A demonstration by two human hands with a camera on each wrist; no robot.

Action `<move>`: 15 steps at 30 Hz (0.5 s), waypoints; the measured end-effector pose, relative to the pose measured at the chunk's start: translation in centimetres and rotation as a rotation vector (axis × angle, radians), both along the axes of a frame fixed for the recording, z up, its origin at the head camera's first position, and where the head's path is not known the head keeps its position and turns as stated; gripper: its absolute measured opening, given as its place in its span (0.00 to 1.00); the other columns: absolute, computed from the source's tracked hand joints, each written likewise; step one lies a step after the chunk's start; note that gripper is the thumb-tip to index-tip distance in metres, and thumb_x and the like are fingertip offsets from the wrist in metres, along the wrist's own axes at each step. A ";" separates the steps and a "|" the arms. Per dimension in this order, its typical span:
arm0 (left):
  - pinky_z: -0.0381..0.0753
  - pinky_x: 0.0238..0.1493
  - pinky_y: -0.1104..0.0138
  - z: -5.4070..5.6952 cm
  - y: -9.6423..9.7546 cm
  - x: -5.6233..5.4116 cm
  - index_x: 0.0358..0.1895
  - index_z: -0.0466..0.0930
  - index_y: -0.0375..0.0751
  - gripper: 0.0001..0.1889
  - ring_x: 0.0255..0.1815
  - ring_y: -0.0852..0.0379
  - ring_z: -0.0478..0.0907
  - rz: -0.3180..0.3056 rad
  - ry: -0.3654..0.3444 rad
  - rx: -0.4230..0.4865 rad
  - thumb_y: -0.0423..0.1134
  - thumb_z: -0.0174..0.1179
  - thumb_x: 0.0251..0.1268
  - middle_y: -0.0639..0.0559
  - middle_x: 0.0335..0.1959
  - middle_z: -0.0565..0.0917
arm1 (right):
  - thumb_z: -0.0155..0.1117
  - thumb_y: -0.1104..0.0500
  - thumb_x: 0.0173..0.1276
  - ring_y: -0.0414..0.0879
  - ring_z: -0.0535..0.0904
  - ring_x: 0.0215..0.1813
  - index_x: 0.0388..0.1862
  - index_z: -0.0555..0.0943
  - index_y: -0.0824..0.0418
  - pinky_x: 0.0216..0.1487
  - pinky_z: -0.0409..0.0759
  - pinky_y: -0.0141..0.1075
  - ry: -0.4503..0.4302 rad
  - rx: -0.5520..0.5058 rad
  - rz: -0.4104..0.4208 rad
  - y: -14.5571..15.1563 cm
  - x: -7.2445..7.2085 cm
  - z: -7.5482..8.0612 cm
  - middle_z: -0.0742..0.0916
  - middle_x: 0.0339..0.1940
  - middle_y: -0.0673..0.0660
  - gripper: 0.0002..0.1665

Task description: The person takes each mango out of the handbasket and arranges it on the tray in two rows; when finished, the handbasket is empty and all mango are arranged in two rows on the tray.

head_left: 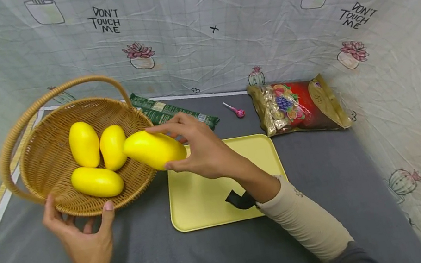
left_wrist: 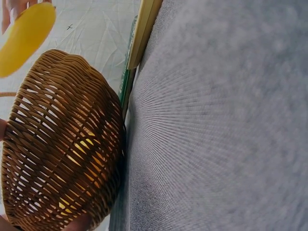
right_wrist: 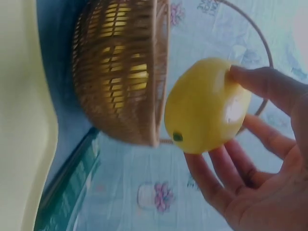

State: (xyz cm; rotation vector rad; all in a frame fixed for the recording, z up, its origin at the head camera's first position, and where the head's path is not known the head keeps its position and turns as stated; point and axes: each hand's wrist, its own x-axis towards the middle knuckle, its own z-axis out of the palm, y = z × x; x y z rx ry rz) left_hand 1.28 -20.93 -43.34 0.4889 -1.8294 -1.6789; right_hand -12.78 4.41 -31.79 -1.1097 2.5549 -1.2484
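Observation:
My right hand (head_left: 202, 147) grips a yellow mango (head_left: 154, 150) between thumb and fingers, up at the right rim of a wicker basket (head_left: 41, 156). In the right wrist view the mango (right_wrist: 207, 106) shows a small green spot at one end, and the hand (right_wrist: 269, 178) lies around its far side. Three more yellow mangoes lie inside the basket: one upright (head_left: 84, 144), one beside it (head_left: 113, 147) and one lying across the front (head_left: 97, 181). My left hand (head_left: 83, 238) holds the basket's near edge. Through the weave, yellow shows in the left wrist view's basket (left_wrist: 62, 139).
A yellow tray (head_left: 206, 202) lies right of the basket, under my right forearm. Behind it are a green packet (head_left: 173, 110), partly hidden, and a pink lollipop (head_left: 239, 112). A red and gold candy bag (head_left: 301, 106) lies at the back right, near the patterned cloth backdrop (head_left: 201, 53).

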 end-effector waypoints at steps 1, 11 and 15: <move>0.75 0.67 0.59 0.0 0.0 0.0 0.85 0.49 0.59 0.57 0.79 0.44 0.60 0.001 0.000 -0.001 0.25 0.75 0.57 0.50 0.84 0.54 | 0.84 0.59 0.61 0.47 0.75 0.60 0.75 0.79 0.44 0.61 0.82 0.37 -0.002 -0.005 0.004 0.4 -0.2 -0.1 0.79 0.58 0.51 0.43; 0.75 0.67 0.57 0.0 -0.1 0.0 0.85 0.47 0.60 0.57 0.79 0.45 0.61 0.010 -0.038 -0.047 0.27 0.75 0.59 0.52 0.85 0.53 | 0.85 0.61 0.60 0.52 0.77 0.62 0.74 0.80 0.47 0.61 0.85 0.43 0.009 0.019 0.025 4.7 -2.3 -1.5 0.80 0.61 0.54 0.43; 0.75 0.68 0.56 0.0 -0.1 0.1 0.85 0.47 0.61 0.57 0.79 0.46 0.61 0.015 -0.060 -0.072 0.29 0.75 0.60 0.53 0.85 0.53 | 0.84 0.63 0.61 0.53 0.77 0.63 0.74 0.80 0.48 0.63 0.84 0.47 -0.017 0.041 0.027 6.2 -3.1 -1.9 0.80 0.62 0.55 0.42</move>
